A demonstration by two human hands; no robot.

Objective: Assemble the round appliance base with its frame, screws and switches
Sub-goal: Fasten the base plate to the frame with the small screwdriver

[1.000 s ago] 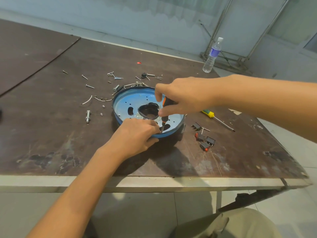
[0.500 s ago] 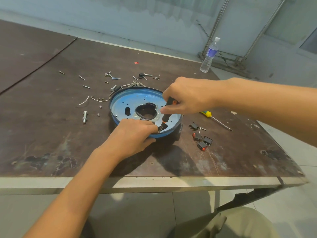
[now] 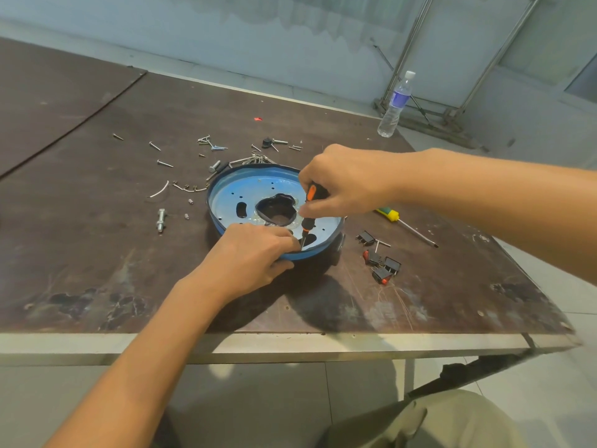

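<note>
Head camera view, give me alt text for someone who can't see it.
A person's right hand holds an orange-and-black screwdriver tip down on a blue round base, while the left hand grips the base's near rim. Loose screws lie on the table behind it; black switches and a yellow-handled screwdriver lie to its right.

Blue round base (image 3: 245,192); orange-and-black screwdriver (image 3: 308,216); at its three o'clock, a yellow-and-green screwdriver (image 3: 389,215) and black switches (image 3: 392,265) with red ends; dark brown, scuffed bench (image 3: 97,237).
</note>
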